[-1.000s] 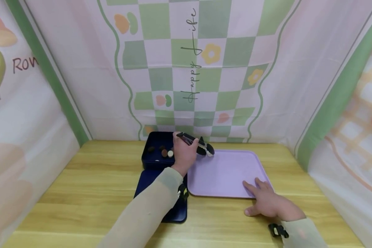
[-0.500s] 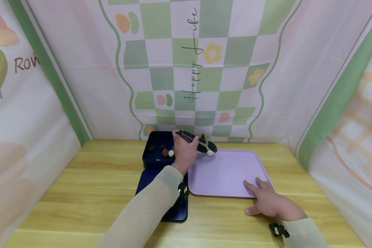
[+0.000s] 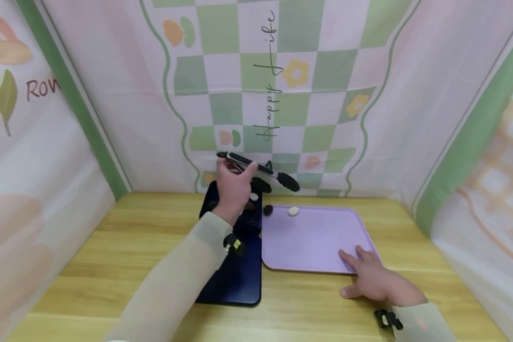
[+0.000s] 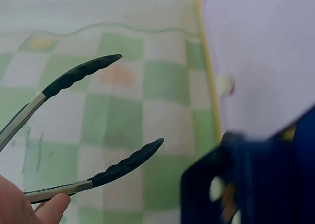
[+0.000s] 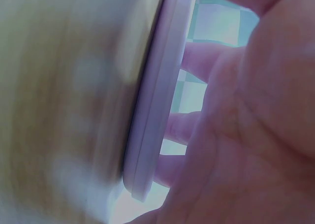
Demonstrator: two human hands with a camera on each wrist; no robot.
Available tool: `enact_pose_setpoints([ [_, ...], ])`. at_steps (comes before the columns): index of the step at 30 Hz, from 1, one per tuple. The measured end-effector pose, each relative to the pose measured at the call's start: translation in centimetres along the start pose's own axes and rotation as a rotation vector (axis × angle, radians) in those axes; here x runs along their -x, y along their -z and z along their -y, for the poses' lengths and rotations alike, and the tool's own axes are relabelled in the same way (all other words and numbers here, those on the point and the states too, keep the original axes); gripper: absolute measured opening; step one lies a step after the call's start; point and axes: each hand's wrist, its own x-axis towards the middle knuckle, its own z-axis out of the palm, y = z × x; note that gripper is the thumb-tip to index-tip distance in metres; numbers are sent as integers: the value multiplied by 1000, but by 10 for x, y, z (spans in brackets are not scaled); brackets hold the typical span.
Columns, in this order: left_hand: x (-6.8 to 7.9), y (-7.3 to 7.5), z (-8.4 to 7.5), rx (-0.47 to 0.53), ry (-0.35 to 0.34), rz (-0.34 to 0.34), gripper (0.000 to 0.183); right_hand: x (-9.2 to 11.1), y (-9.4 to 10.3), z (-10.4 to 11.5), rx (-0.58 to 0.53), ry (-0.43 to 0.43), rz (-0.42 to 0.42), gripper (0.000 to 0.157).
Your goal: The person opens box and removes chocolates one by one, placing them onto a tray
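Observation:
My left hand (image 3: 234,190) grips black-tipped tongs (image 3: 287,181) above the dark blue box (image 3: 248,227). The tongs' arms are spread with nothing between their tips, as the left wrist view shows. Inside the box are brown pieces and a white piece (image 3: 254,196), partly hidden by the hand. On the lilac tray (image 3: 308,242), a dark, pebble-like piece (image 3: 268,209) lies at the far left corner, and a white piece (image 3: 293,211) lies by the far edge. My right hand (image 3: 369,278) rests at the tray's near right corner, its fingers extended over the rim.
A dark blue lid or flat tray (image 3: 243,280) lies in front of the box, left of the lilac tray. Everything stands on a wood-grain table (image 3: 111,247). A checkered curtain (image 3: 299,109) hangs right behind the table, with cloth on both sides.
My left hand has lifted the tongs up and left, from the tray to above the box. Their tips have spread, and the white piece has been let go on the tray. The right hand stays put.

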Motion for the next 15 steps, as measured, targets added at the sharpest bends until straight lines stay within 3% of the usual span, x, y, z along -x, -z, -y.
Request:
enact_pose_setpoints([
  [6, -23, 38, -7, -37, -59, -58, 54, 0, 2, 2, -9, -3, 8, 109],
  [15, -41, 81, 4, -193, -49, -106, 58, 1, 3, 4, -9, 1, 6, 108],
])
